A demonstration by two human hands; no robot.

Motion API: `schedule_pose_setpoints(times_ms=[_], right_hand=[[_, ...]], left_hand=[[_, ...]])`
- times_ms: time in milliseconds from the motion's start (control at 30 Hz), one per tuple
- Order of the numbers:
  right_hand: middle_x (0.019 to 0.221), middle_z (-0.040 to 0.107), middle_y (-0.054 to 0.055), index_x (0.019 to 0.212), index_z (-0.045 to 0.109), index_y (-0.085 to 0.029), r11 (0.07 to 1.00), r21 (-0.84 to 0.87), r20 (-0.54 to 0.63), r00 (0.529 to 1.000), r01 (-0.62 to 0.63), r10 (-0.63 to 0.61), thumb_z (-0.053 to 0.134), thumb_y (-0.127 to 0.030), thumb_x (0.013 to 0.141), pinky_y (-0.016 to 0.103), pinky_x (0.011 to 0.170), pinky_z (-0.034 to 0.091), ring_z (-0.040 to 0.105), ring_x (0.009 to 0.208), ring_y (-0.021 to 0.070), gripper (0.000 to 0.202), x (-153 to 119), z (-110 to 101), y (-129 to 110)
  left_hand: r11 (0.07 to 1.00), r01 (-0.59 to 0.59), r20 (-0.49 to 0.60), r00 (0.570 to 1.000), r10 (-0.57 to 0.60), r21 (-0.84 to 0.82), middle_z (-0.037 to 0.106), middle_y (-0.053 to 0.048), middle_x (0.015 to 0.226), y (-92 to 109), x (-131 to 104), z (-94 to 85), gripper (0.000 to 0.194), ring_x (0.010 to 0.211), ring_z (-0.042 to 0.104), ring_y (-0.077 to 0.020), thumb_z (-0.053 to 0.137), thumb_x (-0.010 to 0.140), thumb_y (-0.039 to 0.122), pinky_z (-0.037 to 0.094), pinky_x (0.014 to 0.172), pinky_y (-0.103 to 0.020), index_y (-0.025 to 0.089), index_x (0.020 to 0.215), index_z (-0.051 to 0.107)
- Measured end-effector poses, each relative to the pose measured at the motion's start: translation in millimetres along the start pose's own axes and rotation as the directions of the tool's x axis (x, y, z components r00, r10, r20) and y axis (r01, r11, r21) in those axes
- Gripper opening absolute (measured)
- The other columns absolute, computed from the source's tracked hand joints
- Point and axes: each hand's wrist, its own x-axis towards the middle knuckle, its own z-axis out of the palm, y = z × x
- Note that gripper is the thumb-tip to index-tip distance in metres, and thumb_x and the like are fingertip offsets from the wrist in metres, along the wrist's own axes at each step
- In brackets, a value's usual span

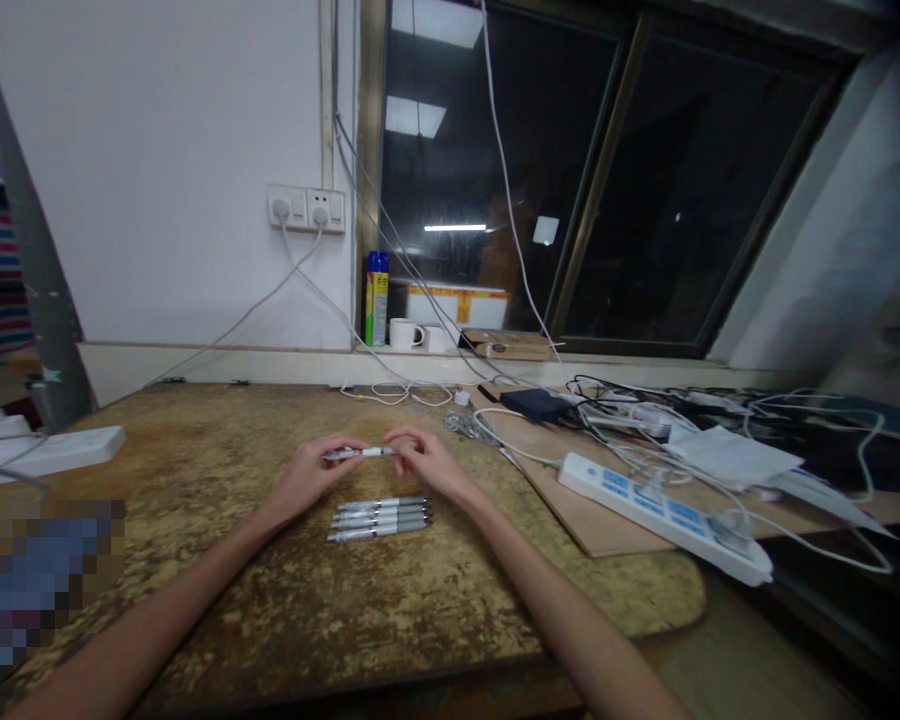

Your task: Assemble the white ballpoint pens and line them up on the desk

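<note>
Just far of the pen row (382, 521) on the table (217, 430), our left hand (316, 472) and right hand (427, 462) pinch one pen (373, 452) near its ends; uneven pressure could flip it loose.

A slim pen (377, 452) is held nearly level, pointing left to right, between the left hand (311, 475) and the right hand (426, 462), which cover parts of it. Its exposed middle is white, with a greyish stretch towards the left end. Just nearer, a row of similar pens (379, 519), at least four, lies flat on the desk (285, 620), closely side by side and roughly parallel. Their left ends look pale and clear, their barrels white to grey, their right ends dark. The nearest pen tilts slightly, its left end nearer. Fine markings are too blurred to read.
</note>
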Motion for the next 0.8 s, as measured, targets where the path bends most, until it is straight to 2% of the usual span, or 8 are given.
schedule_pose_setpoints(times_ms=[67, 167, 233, 367, 533, 700, 800], right_hand=[[0.059, 0.056, -0.004, 0.104, 0.067, -0.017, 0.999, 0.011, 0.010, 0.999, -0.032, 0.032, 0.052, -0.043, 0.096, 0.026, 0.056, 0.035, 0.048, 0.053, 0.0137, 0.031, -0.1, 0.1, -1.0], [0.072, 0.062, -0.001, 0.100, 0.070, -0.018, 0.999, -0.029, -0.005, 0.999, 0.032, -0.032, 0.060, -0.033, 0.090, 0.026, 0.063, 0.039, 0.055, 0.065, 0.0140, 0.021, 0.1, -1.0, -2.8], [0.075, 0.063, -0.001, 0.104, 0.070, -0.019, 0.998, -0.030, 0.000, 0.998, 0.059, -0.059, 0.062, -0.029, 0.088, 0.026, 0.066, 0.041, 0.056, 0.069, 0.0141, 0.021, 0.5, -1.7, -3.1], [0.062, 0.059, -0.003, 0.106, 0.069, -0.017, 1.000, -0.013, 0.022, 1.000, 0.007, -0.007, 0.054, -0.039, 0.096, 0.026, 0.059, 0.038, 0.052, 0.057, 0.0141, 0.029, 1.3, -1.4, -2.2], [0.081, 0.067, 0.000, 0.103, 0.070, -0.018, 0.993, -0.064, -0.006, 0.995, 0.099, -0.099, 0.069, -0.034, 0.086, 0.026, 0.070, 0.043, 0.060, 0.074, 0.0150, 0.023, -0.2, -0.5, -5.1], [0.061, 0.059, -0.003, 0.106, 0.068, -0.017, 0.999, -0.030, 0.011, 1.000, 0.018, -0.018, 0.056, -0.042, 0.096, 0.026, 0.061, 0.040, 0.053, 0.058, 0.0143, 0.030, -0.7, 0.8, -4.7], [0.071, 0.063, -0.001, 0.104, 0.069, -0.017, 0.997, -0.057, -0.009, 0.999, 0.045, -0.046, 0.061, -0.038, 0.092, 0.027, 0.065, 0.041, 0.056, 0.065, 0.0143, 0.025, 0.2, -0.2, -4.5]], left_hand=[[1.000, -0.001, 0.011, 1.000, 0.001, 0.005, 0.077, -0.006, 0.113, 1.7, -0.1, 0.2, 0.030, 0.104, 0.070, -0.0242, 0.064, 0.096, 0.044, 0.053, 0.091, -0.033, 0.023, 0.110, 0.078], [1.000, 0.001, 0.005, 1.000, -0.001, 0.012, 0.077, -0.006, 0.111, 1.4, -0.7, 0.7, 0.029, 0.103, 0.070, -0.0242, 0.064, 0.096, 0.043, 0.052, 0.090, -0.033, 0.022, 0.110, 0.078], [1.000, 0.001, 0.007, 1.000, -0.001, 0.009, 0.077, -0.006, 0.111, 0.0, -1.1, 1.0, 0.029, 0.101, 0.070, -0.0241, 0.064, 0.096, 0.043, 0.052, 0.089, -0.033, 0.023, 0.111, 0.078], [1.000, -0.006, 0.019, 1.000, 0.006, 0.010, 0.077, -0.006, 0.113, -0.8, -1.7, 1.0, 0.029, 0.103, 0.070, -0.0242, 0.064, 0.096, 0.044, 0.053, 0.087, -0.033, 0.023, 0.111, 0.078], [0.999, 0.031, -0.002, 0.999, -0.032, -0.022, 0.078, -0.007, 0.111, 0.9, -1.7, 0.8, 0.031, 0.102, 0.071, -0.0246, 0.066, 0.095, 0.046, 0.054, 0.091, -0.034, 0.022, 0.109, 0.079], [1.000, 0.006, 0.010, 1.000, -0.006, -0.008, 0.078, -0.006, 0.113, 1.3, -1.7, 1.2, 0.030, 0.106, 0.071, -0.0251, 0.067, 0.094, 0.046, 0.053, 0.095, -0.035, 0.023, 0.110, 0.079], [1.000, 0.022, 0.003, 1.000, -0.022, -0.008, 0.078, -0.007, 0.111, 1.1, -1.3, 1.6, 0.031, 0.104, 0.071, -0.0251, 0.066, 0.094, 0.046, 0.052, 0.096, -0.036, 0.022, 0.109, 0.079]])
